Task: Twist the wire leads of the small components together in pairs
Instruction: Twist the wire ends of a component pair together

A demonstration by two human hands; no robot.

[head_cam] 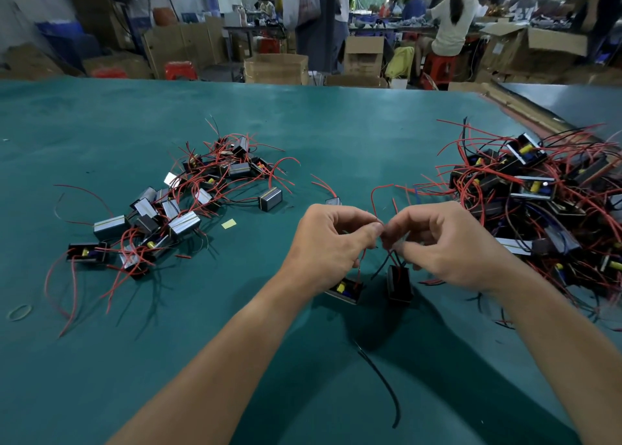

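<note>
Left hand [331,239]: thumb and forefinger pinch the wire leads [382,232], fingertips meeting the other hand's.
Components: one with a yellow part [346,290] sits under the left hand and a black box [400,283] under the right. I cannot tell whether they touch the table.
Right hand [447,242]: curled, pinching the same leads.
Doing it well: I'd hold one pinch fixed, roll the other, keep the ends side by side, and leave slack so the boxes don't tug.
Table [303,125]: green-covered. A smaller pile [175,205] lies well to the left of the hands, probably the finished pairs. A loose black wire [380,380] lies nearer the body, between the forearms. A bigger tangled heap [545,209] sits just to the right.
Room: beyond the hands are cardboard boxes [276,69], red stools and people seated at benches.
</note>
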